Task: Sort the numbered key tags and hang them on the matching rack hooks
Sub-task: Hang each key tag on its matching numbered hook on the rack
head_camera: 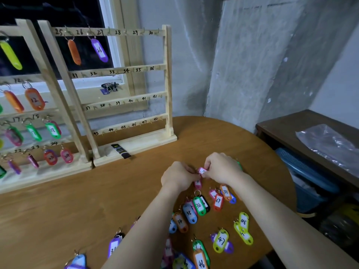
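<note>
I was working in what looked like a plain spare room of a home, pressed into use as a makeshift workspace. A round wooden table [81,200] stood in a corner of rough, unpainted grey walls [242,61], under a white-framed window [114,55] that was dark outside. Beside it was a dark wooden side table [287,123] with a crumpled plastic bag [326,140] on top and a blue storage bin [303,171] beneath.
</note>
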{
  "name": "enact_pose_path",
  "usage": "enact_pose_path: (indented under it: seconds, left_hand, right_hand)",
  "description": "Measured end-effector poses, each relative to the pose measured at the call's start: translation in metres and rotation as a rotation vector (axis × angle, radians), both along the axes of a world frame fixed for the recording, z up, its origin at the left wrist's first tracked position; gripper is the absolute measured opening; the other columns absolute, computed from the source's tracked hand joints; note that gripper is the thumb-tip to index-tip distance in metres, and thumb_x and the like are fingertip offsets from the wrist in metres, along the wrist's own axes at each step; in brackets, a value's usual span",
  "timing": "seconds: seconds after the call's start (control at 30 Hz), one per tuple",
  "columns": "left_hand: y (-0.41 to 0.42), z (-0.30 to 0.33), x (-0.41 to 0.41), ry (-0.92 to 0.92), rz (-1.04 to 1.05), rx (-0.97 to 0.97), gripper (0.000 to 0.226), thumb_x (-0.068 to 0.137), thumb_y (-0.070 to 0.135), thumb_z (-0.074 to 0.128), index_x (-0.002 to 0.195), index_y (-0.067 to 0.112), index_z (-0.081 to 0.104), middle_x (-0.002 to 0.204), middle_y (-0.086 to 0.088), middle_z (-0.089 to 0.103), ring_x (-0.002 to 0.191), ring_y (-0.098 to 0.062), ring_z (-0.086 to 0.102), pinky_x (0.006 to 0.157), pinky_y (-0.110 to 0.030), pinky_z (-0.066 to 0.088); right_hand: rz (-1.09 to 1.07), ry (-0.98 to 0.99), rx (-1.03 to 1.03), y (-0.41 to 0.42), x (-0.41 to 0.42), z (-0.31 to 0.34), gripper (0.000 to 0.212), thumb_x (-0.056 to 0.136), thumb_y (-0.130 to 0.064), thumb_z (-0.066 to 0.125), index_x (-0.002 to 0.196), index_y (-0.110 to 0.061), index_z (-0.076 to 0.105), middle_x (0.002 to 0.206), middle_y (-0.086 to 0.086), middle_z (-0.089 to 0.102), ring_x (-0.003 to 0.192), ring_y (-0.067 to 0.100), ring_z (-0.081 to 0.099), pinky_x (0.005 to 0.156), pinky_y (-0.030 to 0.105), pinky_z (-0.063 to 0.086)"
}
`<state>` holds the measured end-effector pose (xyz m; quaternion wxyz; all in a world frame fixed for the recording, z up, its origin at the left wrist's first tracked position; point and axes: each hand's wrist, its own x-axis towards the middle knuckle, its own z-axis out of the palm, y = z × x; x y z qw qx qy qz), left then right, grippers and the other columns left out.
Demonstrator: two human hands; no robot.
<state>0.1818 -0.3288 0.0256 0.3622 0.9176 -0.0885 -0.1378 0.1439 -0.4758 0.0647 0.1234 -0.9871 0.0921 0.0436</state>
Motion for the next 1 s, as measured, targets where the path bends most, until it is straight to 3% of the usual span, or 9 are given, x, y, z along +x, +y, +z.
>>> enact_pose_path:
  seconds: [0.17,0.3,0.43,0.5,0.6,0.67,0.87,1.0]
  left_hand:
    - [-0.002,-0.002,-0.001,0.009,-0.011,0.031,0.009,0.082,0.038,0.078,0.086,0.029,0.078,0.079,0.01,0.069,0.073,-0.008,0.061,0.058,-0.024,0.042]
    - [0.001,0.002,0.0,0.052,-0.04,-0.002,0.005,0.085,0.033,0.076,0.083,0.028,0.076,0.084,0.007,0.069,0.078,-0.009,0.061,0.062,-0.025,0.043]
    - [0.006,0.009,-0.002,0.099,-0.082,-0.055,0.008,0.088,0.03,0.075,0.085,0.023,0.076,0.089,0.003,0.07,0.084,-0.011,0.062,0.07,-0.027,0.048]
    - [0.012,0.014,-0.001,0.119,-0.076,-0.125,0.012,0.089,0.026,0.075,0.089,0.014,0.077,0.09,-0.003,0.072,0.082,-0.014,0.062,0.074,-0.029,0.049]
    - [0.028,0.026,-0.002,0.13,-0.037,-0.311,0.01,0.091,0.014,0.073,0.09,0.005,0.072,0.075,-0.004,0.066,0.06,-0.006,0.058,0.06,-0.018,0.045]
    - [0.043,0.037,-0.005,0.097,-0.013,-0.412,0.007,0.091,0.01,0.073,0.087,0.004,0.071,0.067,-0.001,0.065,0.051,0.0,0.056,0.05,-0.011,0.042]
    - [0.095,0.081,-0.008,-0.008,-0.004,-0.552,0.004,0.09,0.004,0.072,0.088,0.002,0.074,0.072,-0.006,0.069,0.061,-0.012,0.061,0.059,-0.017,0.05]
    - [0.126,0.123,-0.003,-0.12,0.034,-0.494,0.009,0.092,0.012,0.071,0.087,0.006,0.077,0.065,0.003,0.066,0.056,-0.003,0.053,0.049,-0.015,0.04]
  right_hand:
    - [0.046,0.045,0.02,0.001,0.006,-0.001,0.014,0.093,-0.032,0.072,0.094,-0.017,0.072,0.089,0.0,0.069,0.086,0.019,0.066,0.079,0.036,0.057]
    - [0.059,0.004,0.052,-0.003,0.002,-0.003,0.02,0.099,-0.03,0.061,0.083,-0.019,0.055,0.081,0.001,0.062,0.081,0.019,0.06,0.069,0.037,0.051]
    - [0.07,-0.015,0.272,-0.008,-0.006,0.013,0.011,0.104,-0.025,0.054,0.094,-0.02,0.055,0.086,-0.004,0.074,0.071,0.008,0.064,0.069,0.031,0.052]
    - [0.094,-0.015,0.409,-0.009,-0.01,0.025,0.009,0.106,-0.024,0.049,0.1,-0.02,0.054,0.082,-0.003,0.075,0.059,0.007,0.062,0.061,0.026,0.049]
    - [0.065,0.01,0.609,-0.004,-0.014,0.04,0.011,0.105,-0.01,0.044,0.107,-0.015,0.053,0.07,-0.001,0.061,0.052,0.014,0.055,0.044,0.021,0.037]
    - [0.027,0.014,0.73,0.002,-0.014,0.049,0.017,0.102,-0.005,0.038,0.103,-0.016,0.051,0.067,0.0,0.044,0.05,0.015,0.046,0.041,0.022,0.03]
    - [0.134,-0.087,0.845,0.032,-0.007,0.079,0.026,0.11,-0.023,0.039,0.092,-0.011,0.053,0.061,-0.003,0.033,0.046,0.011,0.031,0.045,0.026,0.023]
    - [0.201,-0.185,0.94,0.059,0.009,0.107,0.027,0.11,-0.019,0.037,0.091,-0.01,0.054,0.057,-0.004,0.032,0.044,0.011,0.03,0.046,0.025,0.021]
